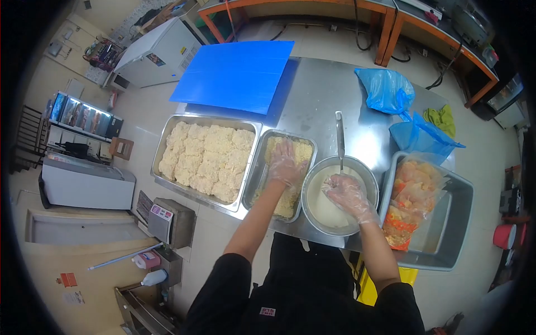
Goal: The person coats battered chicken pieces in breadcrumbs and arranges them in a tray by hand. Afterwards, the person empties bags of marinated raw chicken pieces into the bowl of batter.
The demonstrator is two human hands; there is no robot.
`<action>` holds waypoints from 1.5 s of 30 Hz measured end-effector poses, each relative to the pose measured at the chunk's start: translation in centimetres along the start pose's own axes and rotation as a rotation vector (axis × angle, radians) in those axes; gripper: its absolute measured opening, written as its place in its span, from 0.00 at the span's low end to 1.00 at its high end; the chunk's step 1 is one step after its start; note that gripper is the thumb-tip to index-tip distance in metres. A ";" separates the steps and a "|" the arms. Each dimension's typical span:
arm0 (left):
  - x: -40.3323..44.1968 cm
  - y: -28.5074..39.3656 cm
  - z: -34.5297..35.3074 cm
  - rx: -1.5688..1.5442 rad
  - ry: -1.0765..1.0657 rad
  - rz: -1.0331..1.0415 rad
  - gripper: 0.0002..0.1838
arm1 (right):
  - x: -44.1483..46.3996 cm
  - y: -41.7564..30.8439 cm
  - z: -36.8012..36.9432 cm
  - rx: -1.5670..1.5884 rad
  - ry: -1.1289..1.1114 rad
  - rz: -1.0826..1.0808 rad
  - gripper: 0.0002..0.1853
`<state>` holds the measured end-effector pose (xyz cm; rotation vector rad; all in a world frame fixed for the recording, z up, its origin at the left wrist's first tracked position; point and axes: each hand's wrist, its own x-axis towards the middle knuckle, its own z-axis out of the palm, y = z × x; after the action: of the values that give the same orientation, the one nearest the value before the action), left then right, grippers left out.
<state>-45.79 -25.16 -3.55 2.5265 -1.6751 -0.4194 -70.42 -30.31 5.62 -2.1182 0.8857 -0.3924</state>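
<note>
My left hand (285, 164), in a clear plastic glove, lies with fingers extended on pale breadcrumbs (302, 151) in a small metal tray (249, 190). My right hand (347, 195), also gloved, reaches into a round metal bowl (308, 211) of creamy white batter (329, 211). Its fingers are curled at the batter's surface; what lies in them, if anything, I cannot make out. A metal utensil with a long handle (340, 134) leans in the bowl, its lower end hidden. Left of the crumbs, a larger metal tray (160, 163) holds several crumb-coated pieces (206, 159) packed close together.
To the right, a grey tub (460, 223) holds plastic bags of orange-tinted food (416, 184). Blue plastic bags (385, 92) and a green cloth (441, 120) lie beyond it. A blue board (234, 75) sits behind the large tray on the steel table (318, 84).
</note>
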 end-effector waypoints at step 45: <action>9.1 -10.7 5.2 -0.169 -0.245 0.622 0.28 | 0.2 -0.1 -0.5 0.098 -0.008 0.058 0.12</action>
<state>-34.31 -28.78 -12.52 1.7609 -2.2688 -0.7793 -70.53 -30.73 6.03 -1.9992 0.9033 -0.3894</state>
